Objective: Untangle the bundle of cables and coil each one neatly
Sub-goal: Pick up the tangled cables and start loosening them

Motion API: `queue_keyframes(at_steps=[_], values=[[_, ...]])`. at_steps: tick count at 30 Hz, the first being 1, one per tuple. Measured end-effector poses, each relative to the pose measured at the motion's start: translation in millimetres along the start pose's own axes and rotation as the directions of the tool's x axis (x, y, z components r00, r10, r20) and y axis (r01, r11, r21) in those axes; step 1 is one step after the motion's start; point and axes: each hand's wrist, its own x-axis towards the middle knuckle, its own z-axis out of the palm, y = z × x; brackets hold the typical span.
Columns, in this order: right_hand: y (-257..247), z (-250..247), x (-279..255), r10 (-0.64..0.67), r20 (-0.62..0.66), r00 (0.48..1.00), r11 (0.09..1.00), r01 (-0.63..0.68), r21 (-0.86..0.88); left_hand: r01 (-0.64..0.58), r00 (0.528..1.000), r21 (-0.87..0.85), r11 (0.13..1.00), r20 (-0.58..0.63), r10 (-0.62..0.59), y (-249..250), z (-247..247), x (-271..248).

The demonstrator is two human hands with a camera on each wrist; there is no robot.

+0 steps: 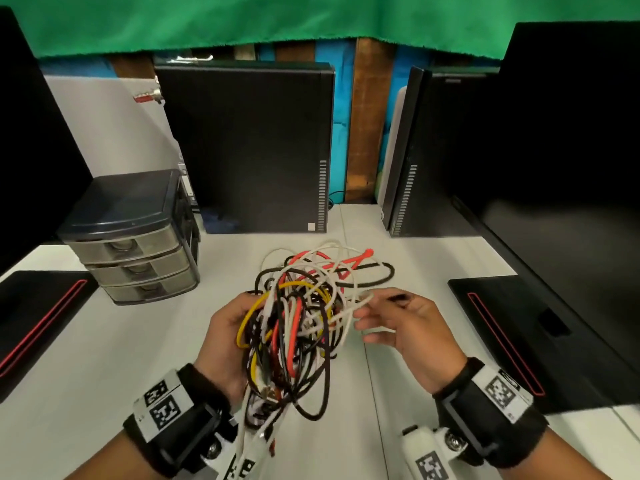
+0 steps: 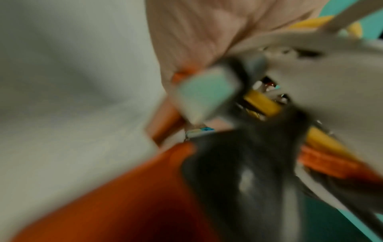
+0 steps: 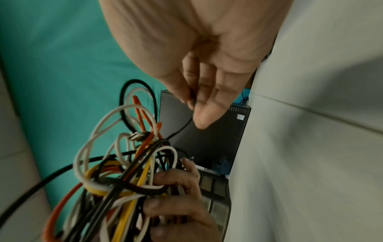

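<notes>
Cables (image 1: 294,320) in black, white, yellow and orange form one tangled bundle held above the white desk (image 1: 104,341), its near end hanging down. The left hand (image 1: 225,337) grips it, fingers curled around. The right hand (image 1: 398,323), just right, pinches a thin black cable (image 3: 182,127) between thumb and fingers. A drawer unit (image 1: 138,237) stands far left.

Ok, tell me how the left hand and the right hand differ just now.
1. The left hand grips the whole bundle, fingers curled round it; the right hand pinches only one thin black cable.
2. The left hand is partly hidden behind the cables; the right hand sits beside the bundle in plain view.
Both wear black wrist straps.
</notes>
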Motion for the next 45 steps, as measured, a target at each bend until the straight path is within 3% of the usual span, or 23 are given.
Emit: queue_keyframes(at_steps=[2,9,13,17,22,30,37,39,45], values=[[6.6,-0.8,1.1,0.048,0.028,0.998,0.996,-0.046,-0.073,0.036,0.994,0.003,0.999,0.1,-0.036,-4.2,-8.2,3.1],[17.5,0.0,0.3,0.121,0.049,0.991,0.989,-0.116,-0.092,0.035,0.986,0.044,0.998,0.161,-0.042,-6.3,-17.4,4.1],[18.8,1.2,0.2,0.055,0.017,0.998,0.998,-0.054,-0.028,0.048,0.973,0.035,0.998,0.224,-0.055,-6.9,-17.2,0.8],[15.4,5.3,-4.6,-0.04,0.078,0.996,0.999,0.042,-0.026,0.093,0.95,0.085,0.992,0.289,-0.114,-7.5,-15.7,-0.5],[7.9,2.1,-2.0,-0.152,0.104,0.983,0.985,0.159,-0.068,0.03,0.962,0.179,0.983,0.262,-0.077,-3.9,-19.8,3.6],[-15.8,-28.5,8.8,0.068,0.271,0.96,0.977,-0.119,0.176,-0.119,0.965,0.273,0.955,0.259,0.046,10.0,-31.3,8.7],[-12.1,-30.2,4.4,0.19,0.488,0.852,0.931,-0.314,0.185,-0.172,0.917,0.307,0.936,0.396,0.039,16.8,-39.6,6.1],[-12.4,-27.3,4.6,0.204,0.506,0.838,0.938,-0.316,0.145,-0.191,0.904,0.351,0.917,0.427,0.025,18.4,-40.7,5.0],[-0.3,-17.7,6.8,0.142,0.417,0.898,0.99,-0.135,-0.048,-0.208,0.901,0.447,0.87,0.433,-0.007,14.4,-40.1,6.6]])
